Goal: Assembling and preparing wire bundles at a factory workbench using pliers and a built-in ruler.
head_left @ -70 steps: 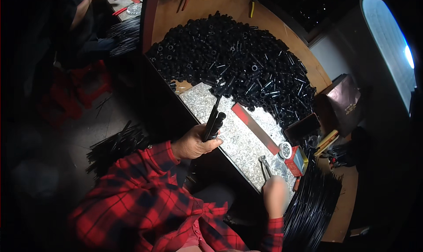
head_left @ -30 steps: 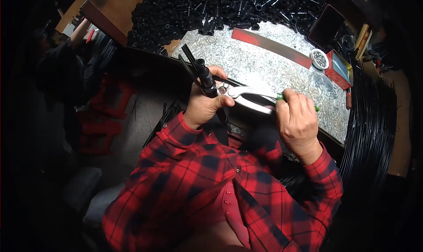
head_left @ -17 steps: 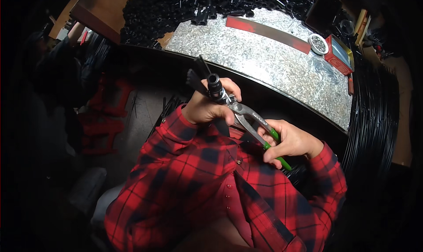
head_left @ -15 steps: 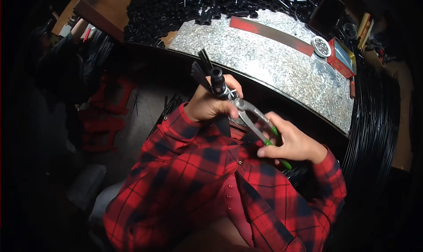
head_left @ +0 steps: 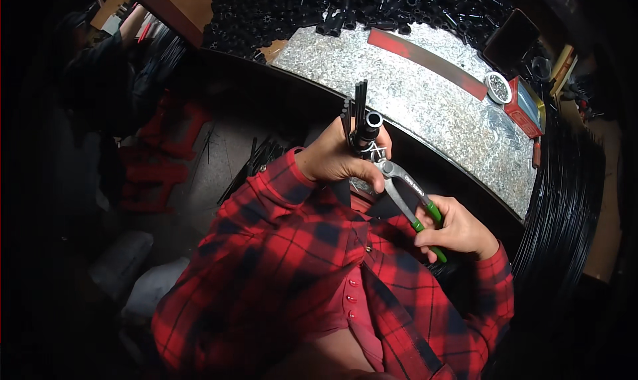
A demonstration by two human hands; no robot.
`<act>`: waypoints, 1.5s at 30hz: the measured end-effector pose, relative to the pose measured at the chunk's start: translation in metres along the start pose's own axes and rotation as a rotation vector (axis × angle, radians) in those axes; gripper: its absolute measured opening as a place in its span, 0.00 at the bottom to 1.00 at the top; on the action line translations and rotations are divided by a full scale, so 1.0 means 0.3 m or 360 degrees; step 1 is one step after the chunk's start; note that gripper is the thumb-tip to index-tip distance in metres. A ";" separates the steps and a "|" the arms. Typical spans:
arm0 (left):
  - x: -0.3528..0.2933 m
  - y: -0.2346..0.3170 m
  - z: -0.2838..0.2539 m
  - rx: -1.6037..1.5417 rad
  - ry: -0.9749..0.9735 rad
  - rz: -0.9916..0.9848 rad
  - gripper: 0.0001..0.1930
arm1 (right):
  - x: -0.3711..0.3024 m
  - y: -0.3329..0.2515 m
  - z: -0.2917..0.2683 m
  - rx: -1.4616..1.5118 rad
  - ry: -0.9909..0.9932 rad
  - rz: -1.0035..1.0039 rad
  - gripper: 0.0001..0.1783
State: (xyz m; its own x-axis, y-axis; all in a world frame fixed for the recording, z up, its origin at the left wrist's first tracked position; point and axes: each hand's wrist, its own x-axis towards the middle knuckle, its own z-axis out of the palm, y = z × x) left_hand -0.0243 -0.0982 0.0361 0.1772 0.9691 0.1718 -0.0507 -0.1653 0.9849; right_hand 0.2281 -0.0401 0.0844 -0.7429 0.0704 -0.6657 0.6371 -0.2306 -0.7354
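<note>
My left hand (head_left: 332, 155) is closed around a short black tubular fitting (head_left: 372, 122) whose round open end faces up. Several thin black rods (head_left: 360, 99) stick up from the same grip. Below the fitting's open end, small shiny metal pieces (head_left: 376, 150) show at its side. My right hand (head_left: 464, 232) grips the green handles of a pair of steel pincers (head_left: 399, 195). The pincers' head meets the fitting by the metal pieces, close to my left thumb; its jaws are partly hidden, so whether they bite on anything I cannot tell.
Ahead lies a speckled metal-topped bench (head_left: 425, 114) bearing a heap of black fittings (head_left: 286, 14), a red-and-grey strip (head_left: 425, 62), a white dish of small metal pieces (head_left: 498, 87) and a red box (head_left: 523, 114). Long black rods (head_left: 565, 200) hang at right. Another person's arm (head_left: 126, 34) is at far left.
The view has shifted, and both hands appear a little further right and lower. The rods and the fitting now stand more upright. The pincers stay against the fitting.
</note>
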 end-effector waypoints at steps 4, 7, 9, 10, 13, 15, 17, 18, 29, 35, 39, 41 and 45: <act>0.002 0.008 0.011 -0.0023 0.0110 -0.0097 0.31 | 0.006 -0.009 0.055 -0.1336 0.1109 -0.0865 0.14; 0.003 0.007 0.016 -0.0112 0.0277 -0.0090 0.30 | 0.008 -0.011 0.046 -0.1906 0.1431 -0.0748 0.19; 0.009 0.011 -0.007 -0.0096 0.0188 0.0023 0.31 | 0.006 -0.005 0.033 -0.2188 0.1592 -0.0665 0.22; 0.012 0.012 -0.009 -0.0089 0.0144 0.0079 0.32 | 0.009 0.006 0.023 -0.1754 0.1284 -0.0751 0.24; 0.020 0.015 0.011 -0.0096 0.0168 0.0213 0.35 | 0.019 0.022 -0.010 -0.0865 0.0675 -0.0871 0.30; 0.022 0.011 0.019 -0.0101 0.0171 0.0275 0.37 | 0.023 0.019 -0.037 -0.1165 0.0743 -0.1066 0.30; 0.020 0.004 0.015 -0.0070 0.0183 0.0102 0.40 | 0.013 0.009 -0.033 -0.1311 0.0781 -0.1160 0.30; 0.019 0.000 0.012 -0.0053 0.0192 0.0017 0.42 | -0.002 -0.018 -0.019 -0.1408 0.0934 -0.1034 0.27; 0.028 -0.031 0.043 -0.0163 0.0400 0.0111 0.44 | 0.061 0.020 -0.011 -0.1463 0.1195 -0.0725 0.13; 0.011 -0.013 0.019 -0.0392 0.0343 -0.0055 0.43 | 0.049 0.020 -0.006 -0.1690 0.1359 -0.0743 0.10; 0.014 -0.036 0.008 -0.0405 0.0201 -0.0030 0.42 | 0.008 0.001 0.005 -0.1985 0.1565 -0.0721 0.10; 0.016 -0.034 0.012 -0.0497 0.0124 -0.0090 0.41 | -0.011 -0.008 0.010 -0.2092 0.1638 -0.0703 0.11; 0.021 -0.027 0.030 -0.0432 0.0026 -0.0111 0.40 | -0.045 -0.025 0.017 -0.2315 0.1712 -0.0700 0.13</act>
State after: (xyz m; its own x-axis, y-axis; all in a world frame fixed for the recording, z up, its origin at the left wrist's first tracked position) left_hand -0.0138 -0.0923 0.0294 0.1739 0.9796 0.1010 -0.3010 -0.0448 0.9526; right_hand 0.2322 -0.0442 0.0995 -0.8199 0.5277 0.2219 0.5439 0.8390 0.0144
